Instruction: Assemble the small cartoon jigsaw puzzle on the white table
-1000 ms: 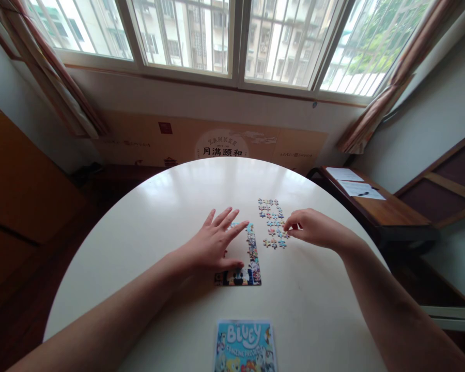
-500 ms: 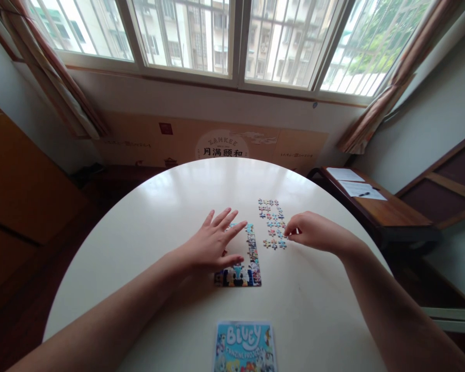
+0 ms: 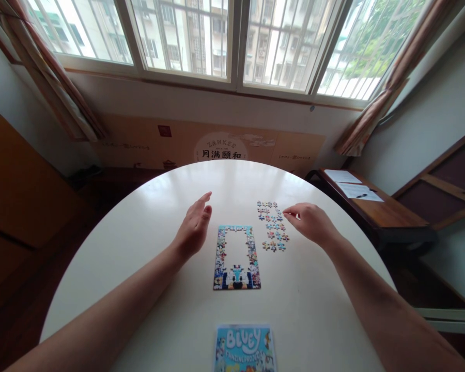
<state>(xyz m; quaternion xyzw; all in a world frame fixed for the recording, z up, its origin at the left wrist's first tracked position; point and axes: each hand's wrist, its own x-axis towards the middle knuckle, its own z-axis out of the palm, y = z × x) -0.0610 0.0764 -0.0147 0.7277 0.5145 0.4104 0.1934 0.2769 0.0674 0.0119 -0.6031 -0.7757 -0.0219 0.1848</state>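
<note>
On the round white table lies a jigsaw puzzle (image 3: 253, 258) whose colourful border is joined, with a dog face along its lower side and a bare middle. My left hand (image 3: 195, 222) is raised to the left of it, turned on edge, fingers stretched out and holding nothing. Several loose puzzle pieces (image 3: 273, 226) lie spread out to the right of the puzzle. At their right edge, my right hand (image 3: 308, 219) has thumb and fingertips pinched together; anything between them is too small to make out.
A blue "Bluey" picture card (image 3: 245, 349) lies near me on the white table (image 3: 170, 330). Off to the right stands a wooden bench (image 3: 395, 214) with papers (image 3: 358, 192) and a pen on it. Windows and curtains are beyond the table.
My left hand has moved left off the puzzle and turned on edge, uncovering the border. My right hand has shifted away from me along the right edge of the loose pieces, still pinched.
</note>
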